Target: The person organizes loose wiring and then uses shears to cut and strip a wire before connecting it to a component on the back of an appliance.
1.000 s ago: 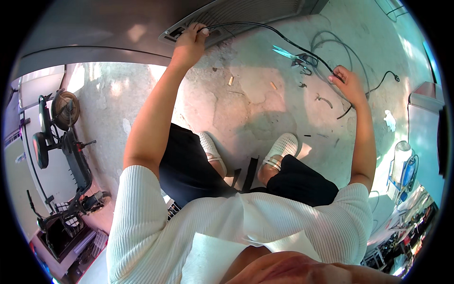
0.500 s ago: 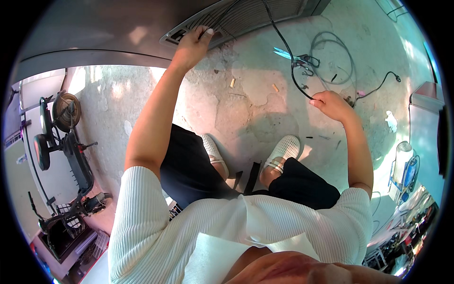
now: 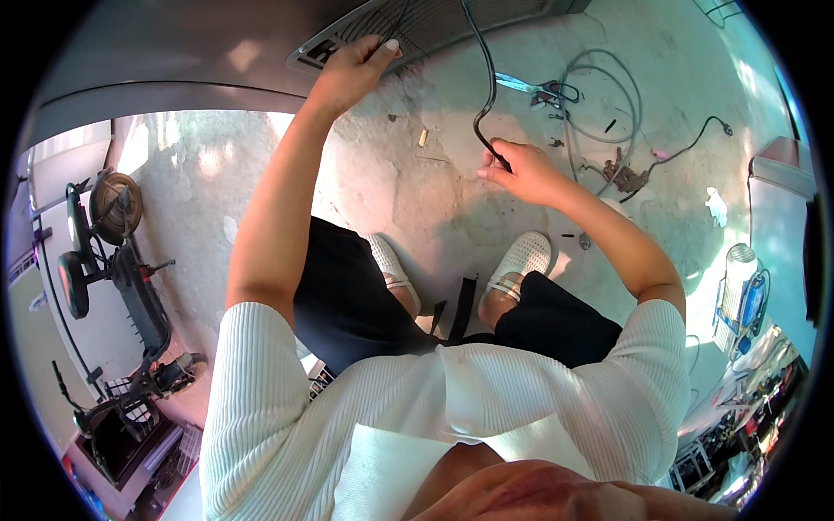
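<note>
A black cable [image 3: 488, 74] hangs in a bowed loop from the top edge of the view. Its lower end is pinched between the thumb and fingers of my right hand [image 3: 524, 172], in front of my body above the floor. My left hand [image 3: 354, 76] reaches up to the slatted grille [image 3: 447, 36] of a dark metal cabinet [image 3: 191, 52]. Its fingers are closed on a thin black stretch of cable that runs up past the view's edge. Whether both stretches are one cable is out of sight.
On the concrete floor lie scissors [image 3: 540, 89], a coiled grey cable [image 3: 640, 95] and a black cord with a plug [image 3: 695, 154]. A folding scooter [image 3: 143, 295] stands at the left. A metal box [image 3: 782, 195] and a fan-like blue-and-white item [image 3: 743, 300] are at the right.
My right hand has moved left, toward my body's middle, bringing the cable end with it, and the cable now bends more sharply. My left hand has shifted slightly upward, still on its cable.
</note>
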`<state>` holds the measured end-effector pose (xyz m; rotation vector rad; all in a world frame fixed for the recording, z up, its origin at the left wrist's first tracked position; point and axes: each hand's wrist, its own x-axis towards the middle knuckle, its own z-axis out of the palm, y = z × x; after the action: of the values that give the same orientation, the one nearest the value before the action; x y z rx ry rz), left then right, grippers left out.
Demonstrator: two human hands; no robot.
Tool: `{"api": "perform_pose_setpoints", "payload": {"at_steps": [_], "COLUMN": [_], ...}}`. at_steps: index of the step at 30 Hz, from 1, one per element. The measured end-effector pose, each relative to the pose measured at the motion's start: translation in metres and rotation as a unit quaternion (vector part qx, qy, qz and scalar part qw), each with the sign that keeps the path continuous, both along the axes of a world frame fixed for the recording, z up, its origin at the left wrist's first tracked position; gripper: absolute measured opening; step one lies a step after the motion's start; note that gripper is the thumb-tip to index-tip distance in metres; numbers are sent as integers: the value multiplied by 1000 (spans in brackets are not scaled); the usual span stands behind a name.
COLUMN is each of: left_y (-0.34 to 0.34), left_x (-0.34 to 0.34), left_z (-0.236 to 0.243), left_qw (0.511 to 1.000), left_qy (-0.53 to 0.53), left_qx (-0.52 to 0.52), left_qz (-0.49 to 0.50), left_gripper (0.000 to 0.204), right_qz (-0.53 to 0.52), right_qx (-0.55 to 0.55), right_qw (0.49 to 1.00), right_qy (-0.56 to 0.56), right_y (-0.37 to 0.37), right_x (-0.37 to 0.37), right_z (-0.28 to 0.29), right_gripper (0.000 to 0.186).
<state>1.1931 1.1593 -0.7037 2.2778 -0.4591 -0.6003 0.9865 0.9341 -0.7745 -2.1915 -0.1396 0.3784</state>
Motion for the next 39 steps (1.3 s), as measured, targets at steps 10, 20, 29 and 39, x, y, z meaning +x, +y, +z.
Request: {"api": "perform_pose_setpoints", "payload": {"at_steps": [10, 20, 29, 39], "left_y": [-1, 7, 4, -14], "left_x": [-7, 5, 2, -13], "left_z": [6, 11, 10, -5], "left_qw": [1000, 995, 984, 972], "left_qy": [11, 85, 151, 203], "left_qx": [-8, 40, -89, -92], "left_qz": [-7, 14, -7, -67], "left_gripper": [43, 40, 35, 28], "right_qz": [-295, -289, 47, 291], "right_qx": [290, -312, -461, -230], "right_qw": [910, 901, 876, 927], "right_qy": [-5, -88, 130, 63], "right_y": [-64, -163, -28, 90], "right_x": [-22, -17, 55, 80], "right_z": [9, -46, -69, -4], "right_gripper": [21, 24, 21, 28]}}
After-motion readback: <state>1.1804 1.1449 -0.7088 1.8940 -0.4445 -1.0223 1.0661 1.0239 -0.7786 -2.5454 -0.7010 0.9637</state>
